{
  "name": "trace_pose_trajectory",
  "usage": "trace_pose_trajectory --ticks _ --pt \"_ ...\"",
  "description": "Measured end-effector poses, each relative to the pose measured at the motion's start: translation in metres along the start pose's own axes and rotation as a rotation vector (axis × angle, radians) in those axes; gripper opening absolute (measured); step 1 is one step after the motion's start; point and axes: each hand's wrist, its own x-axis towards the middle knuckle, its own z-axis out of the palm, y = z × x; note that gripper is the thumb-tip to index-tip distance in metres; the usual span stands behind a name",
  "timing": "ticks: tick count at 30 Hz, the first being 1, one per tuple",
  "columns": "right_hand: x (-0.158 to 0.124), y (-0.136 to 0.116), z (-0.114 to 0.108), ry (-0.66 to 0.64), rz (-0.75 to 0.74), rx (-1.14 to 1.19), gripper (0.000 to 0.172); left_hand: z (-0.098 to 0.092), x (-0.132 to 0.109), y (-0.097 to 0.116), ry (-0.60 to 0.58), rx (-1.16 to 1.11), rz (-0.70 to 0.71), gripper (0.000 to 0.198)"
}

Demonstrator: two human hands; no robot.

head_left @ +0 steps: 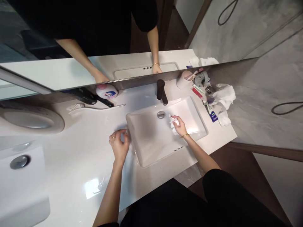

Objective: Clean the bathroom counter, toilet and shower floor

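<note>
My right hand (180,126) is closed on a crumpled white tissue (174,121) over the right half of the white sink basin (151,138). A thin gold bracelet circles that wrist. Beside the basin's left rim, my left hand (119,145) is curled with thumb and fingertips close together; anything between them is too small to make out. It wears a ring. The dark faucet (161,90) stands behind the basin, above the round metal drain (161,114).
Behind my left hand lie a white-bristled brush (77,108), a black appliance (86,96) and a white bottle (107,91). A pink cup (185,80), a blue packet (213,116) and crumpled tissues (224,96) crowd the right side. A mirror (113,37) borders the counter (78,164).
</note>
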Motion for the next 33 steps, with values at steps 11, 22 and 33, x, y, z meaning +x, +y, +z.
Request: trace_pose_trajectory --ticks 11,22,33 --pt "-0.123 0.075 -0.158 0.653 0.299 -0.407 0.041 0.012 -0.089 0.024 -0.305 -0.132 0.078 0.024" --pt "-0.117 0.072 -0.171 0.444 0.023 -0.324 0.039 0.044 -0.111 0.095 -0.373 -0.183 0.189 0.024" --pt "-0.025 0.126 -0.292 0.666 0.156 -0.049 0.042 0.163 -0.130 0.252 -0.517 -0.353 0.133 0.022"
